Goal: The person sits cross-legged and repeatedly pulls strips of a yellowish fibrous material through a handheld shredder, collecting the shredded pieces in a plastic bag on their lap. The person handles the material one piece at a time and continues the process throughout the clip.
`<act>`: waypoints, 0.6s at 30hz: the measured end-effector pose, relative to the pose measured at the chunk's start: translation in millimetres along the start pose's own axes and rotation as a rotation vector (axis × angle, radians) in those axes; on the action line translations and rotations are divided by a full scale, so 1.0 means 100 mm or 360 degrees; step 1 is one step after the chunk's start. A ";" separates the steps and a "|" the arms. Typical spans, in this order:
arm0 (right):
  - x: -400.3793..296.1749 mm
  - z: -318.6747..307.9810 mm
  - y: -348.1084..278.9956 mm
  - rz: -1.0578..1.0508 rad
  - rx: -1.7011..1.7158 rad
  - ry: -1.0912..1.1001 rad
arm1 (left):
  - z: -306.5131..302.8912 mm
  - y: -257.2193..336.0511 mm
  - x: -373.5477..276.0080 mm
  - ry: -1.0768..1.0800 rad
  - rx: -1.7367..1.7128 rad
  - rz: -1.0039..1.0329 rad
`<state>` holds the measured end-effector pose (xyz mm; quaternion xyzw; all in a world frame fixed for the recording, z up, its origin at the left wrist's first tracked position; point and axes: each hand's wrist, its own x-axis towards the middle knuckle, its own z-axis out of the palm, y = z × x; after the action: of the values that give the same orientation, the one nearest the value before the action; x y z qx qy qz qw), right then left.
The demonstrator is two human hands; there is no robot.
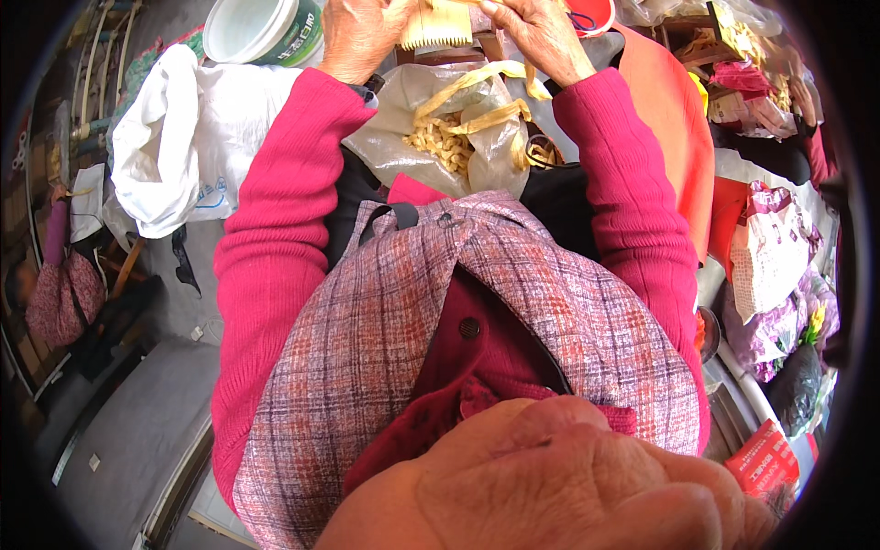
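My left hand (364,38) is at the top edge of the picture, beside a pale toothed board (436,26) that looks wooden. To the right of that board, my right hand (540,34) pinches a yellowish strip (474,2) between thumb and fingers at the picture's edge. The fingertips of my left hand are partly cut off by the frame. Below both hands an open translucent plastic bag (385,103) lies over my lap, with small curled yellowish pieces (447,148) in it. Long flat yellowish strips (491,117) hang across this bag.
A white plastic bucket (247,31) and a white sack (161,137) are at the left. A red container (591,14) and an orange cloth (670,130) lie at the right. Filled bags (770,254) stand farther right. Other people sit at the far left (65,295) and far right.
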<state>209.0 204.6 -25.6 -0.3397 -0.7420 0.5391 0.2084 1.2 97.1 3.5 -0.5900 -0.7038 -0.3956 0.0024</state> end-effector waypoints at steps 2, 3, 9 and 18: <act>0.03 -0.01 -0.03 -0.0174 -0.0217 0.0039 | -0.01 -0.03 0.04 0.0029 -0.0122 -0.0096; 0.04 -0.03 -0.03 -0.0260 -0.0325 0.0058 | -0.02 -0.05 0.07 -0.0007 -0.0047 -0.0075; 0.02 -0.09 0.08 -0.0032 -0.0245 -0.0038 | -0.18 -0.22 0.12 -0.0001 0.0229 -0.0091; -0.72 0.58 -0.33 -0.0300 0.0596 -0.0639 | -0.45 -0.10 -0.84 -0.1429 -0.0621 -0.0813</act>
<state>210.1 107.6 -10.0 -0.1114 -0.6841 0.7015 0.1655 -2.5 1.8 -10.6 -0.5006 -0.6702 -0.2161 -0.5035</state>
